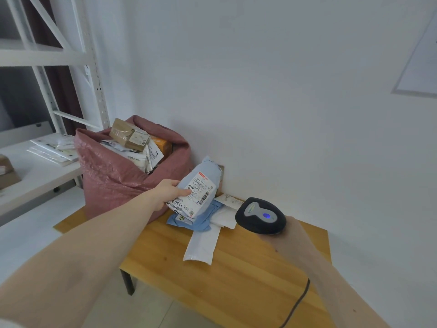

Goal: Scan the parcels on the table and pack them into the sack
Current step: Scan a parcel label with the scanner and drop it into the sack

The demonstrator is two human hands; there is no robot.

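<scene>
My left hand [168,191] grips a pale blue parcel [201,185] by its left edge, thumb on the white barcode label, and holds it tilted above the table's far left corner. My right hand [293,235] holds a black barcode scanner [260,215] with a lit blue light, its head to the right of the parcel. On the wooden table [248,280] lie a blue parcel [201,220], a long white parcel [203,242] and other white ones [227,209]. The pink sack [113,176] stands left of the table, filled with several parcels.
White metal shelving [47,55] stands at the left, with white mailers [53,147] and a brown box [7,171] on its lower shelf. The scanner's black cable [300,301] runs over the table's near right part. A white wall is close behind the table.
</scene>
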